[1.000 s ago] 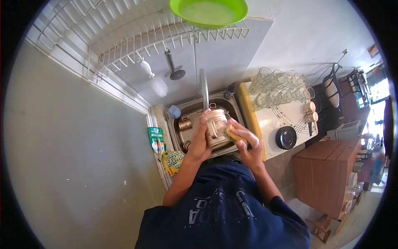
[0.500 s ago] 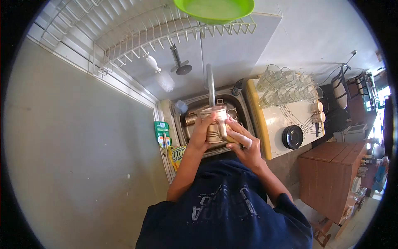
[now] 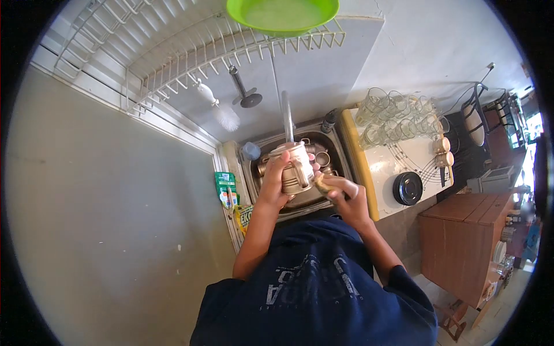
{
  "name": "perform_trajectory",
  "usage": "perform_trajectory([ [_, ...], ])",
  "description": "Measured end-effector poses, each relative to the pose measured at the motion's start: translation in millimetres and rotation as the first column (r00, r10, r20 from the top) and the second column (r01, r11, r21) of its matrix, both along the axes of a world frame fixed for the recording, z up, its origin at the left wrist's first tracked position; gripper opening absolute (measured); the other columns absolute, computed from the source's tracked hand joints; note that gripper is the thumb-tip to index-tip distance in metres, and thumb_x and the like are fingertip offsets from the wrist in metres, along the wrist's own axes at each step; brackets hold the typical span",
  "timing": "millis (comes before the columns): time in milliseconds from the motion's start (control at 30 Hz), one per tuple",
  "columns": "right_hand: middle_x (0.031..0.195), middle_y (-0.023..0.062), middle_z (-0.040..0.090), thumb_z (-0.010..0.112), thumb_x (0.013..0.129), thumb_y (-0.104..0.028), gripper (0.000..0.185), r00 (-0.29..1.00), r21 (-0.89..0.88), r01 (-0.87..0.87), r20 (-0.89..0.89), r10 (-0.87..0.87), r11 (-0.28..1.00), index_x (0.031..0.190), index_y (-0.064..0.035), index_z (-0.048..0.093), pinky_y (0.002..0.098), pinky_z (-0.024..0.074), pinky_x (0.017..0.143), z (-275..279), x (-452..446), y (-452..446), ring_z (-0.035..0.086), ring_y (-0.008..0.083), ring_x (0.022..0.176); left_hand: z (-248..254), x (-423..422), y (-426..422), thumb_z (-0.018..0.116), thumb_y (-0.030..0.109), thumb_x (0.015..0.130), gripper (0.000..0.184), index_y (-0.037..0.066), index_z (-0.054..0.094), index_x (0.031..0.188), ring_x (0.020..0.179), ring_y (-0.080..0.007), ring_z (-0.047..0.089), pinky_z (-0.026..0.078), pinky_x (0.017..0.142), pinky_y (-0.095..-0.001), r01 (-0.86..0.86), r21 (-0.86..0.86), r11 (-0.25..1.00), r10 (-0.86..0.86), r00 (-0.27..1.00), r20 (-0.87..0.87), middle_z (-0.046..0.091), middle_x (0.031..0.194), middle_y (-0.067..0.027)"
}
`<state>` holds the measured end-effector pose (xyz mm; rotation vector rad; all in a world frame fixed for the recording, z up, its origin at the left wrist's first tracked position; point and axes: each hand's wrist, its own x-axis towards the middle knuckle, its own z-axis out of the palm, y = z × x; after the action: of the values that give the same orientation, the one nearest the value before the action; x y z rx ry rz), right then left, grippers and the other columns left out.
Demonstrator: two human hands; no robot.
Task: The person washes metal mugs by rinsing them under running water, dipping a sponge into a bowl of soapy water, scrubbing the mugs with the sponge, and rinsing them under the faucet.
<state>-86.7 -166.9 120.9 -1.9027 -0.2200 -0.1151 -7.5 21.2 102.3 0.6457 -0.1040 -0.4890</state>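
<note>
A light metal mug (image 3: pixel 291 181) with banded sides is tilted over the sink (image 3: pixel 348 167). My left hand (image 3: pixel 274 183) is wrapped round its side, and some fingertips show on the far side. The mug's handle faces up toward me. At the mug's right edge, my right hand (image 3: pixel 351 202) grips a yellowish sponge (image 3: pixel 324 184); I cannot tell whether the sponge touches the mug. Behind the mug rises the faucet (image 3: pixel 287 112). More metal cups (image 3: pixel 323 158) lie in the basin, partly hidden by my hands.
Right of the sink, several glass mugs (image 3: pixel 375 104) stand on a yellow-edged counter (image 3: pixel 369 190) with a black round lid (image 3: pixel 407 188). A blue cup (image 3: pixel 251 151) and a green packet (image 3: pixel 226 187) sit at the left rim. Overhead hangs a wire rack (image 3: pixel 190 69) with a green bowl (image 3: pixel 283 17).
The mug has tilted in my left hand, its handle turning toward me. My right hand has drawn off the handle side slightly to the right, showing the sponge more clearly.
</note>
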Motion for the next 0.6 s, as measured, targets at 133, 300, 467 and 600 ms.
perform_trajectory([
  [133,0.09,0.0068,0.065,0.045,0.101,-0.034,0.041,0.928,0.143,0.365,-0.129,-0.349,0.92,0.107,0.0026,0.063,0.0285,0.0459,0.077,4,4,1,0.056,0.0111,0.086,0,-2,-2,0.059,0.038,0.092,0.049,0.003,0.048,0.124,0.094,-0.0314,0.064,0.056,0.08,-0.045,-0.051,0.114,0.992,0.062,0.994,-0.091,0.061,0.106,-0.0174],
  [300,0.1,0.0063,0.064,0.054,0.097,-0.032,0.037,0.932,0.586,0.356,-0.277,-0.233,0.728,0.114,0.0006,0.059,0.0267,0.0447,0.085,37,17,0,0.057,0.0123,0.092,7,-13,-9,0.056,0.019,0.091,0.039,0.004,0.048,0.126,0.107,-0.0214,0.058,0.05,0.09,-0.0344,-0.102,0.121,0.987,0.108,0.993,-0.041,0.058,0.116,-0.0115],
  [467,0.104,0.0065,0.064,0.076,0.079,-0.021,0.044,0.973,0.283,0.207,-0.163,-0.166,0.936,0.114,-0.0004,0.059,0.0272,0.0459,0.088,75,14,-13,0.058,0.0132,0.097,20,-17,-9,0.051,0.015,0.09,0.048,0.006,0.041,0.136,0.114,-0.021,0.054,0.045,0.098,-0.037,-0.145,0.142,0.979,0.15,0.988,-0.022,0.053,0.124,-0.0104],
  [600,0.103,0.0069,0.063,0.078,0.076,-0.021,0.045,0.984,0.132,0.094,-0.163,-0.072,0.987,0.112,-0.0012,0.06,0.0265,0.0461,0.086,84,19,-5,0.059,0.0121,0.095,30,-20,-7,0.058,0.012,0.09,0.05,0.006,0.039,0.136,0.112,-0.0188,0.053,0.044,0.096,-0.0336,-0.199,0.27,0.942,0.172,0.978,0.118,0.051,0.123,-0.0095],
])
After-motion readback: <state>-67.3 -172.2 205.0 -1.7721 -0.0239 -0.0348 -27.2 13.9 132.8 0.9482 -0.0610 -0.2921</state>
